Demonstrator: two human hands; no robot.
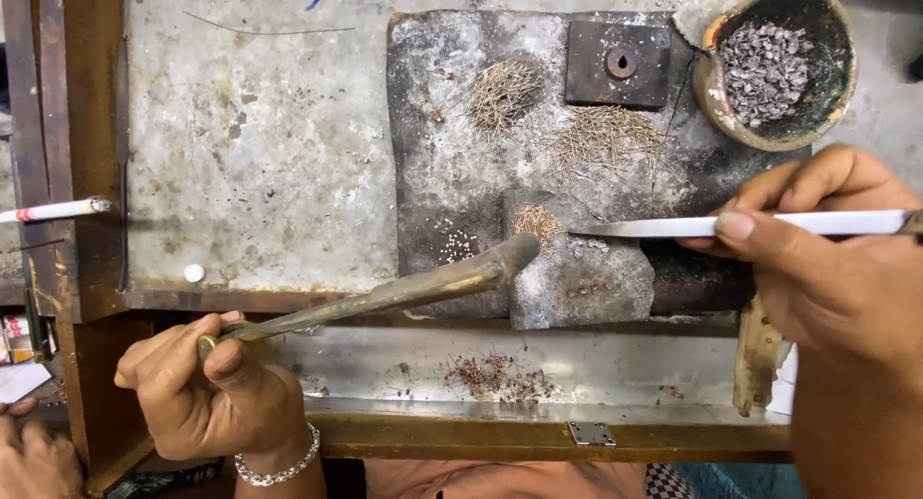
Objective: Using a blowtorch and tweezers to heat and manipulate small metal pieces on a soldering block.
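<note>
My left hand grips the thin end of a brass blowpipe-like torch, whose thick tip points up and right at a small heap of fine wire bits. In my right hand are long metal tweezers, their tips reaching left to that same heap. The heap lies on a grey stone slab resting on a dark scorched metal sheet. A silver bracelet circles my left wrist.
Two piles of thin wire pieces lie on the sheet beside a square iron block with a hole. A clay bowl of small dark bits stands top right. Another person's hand shows bottom left.
</note>
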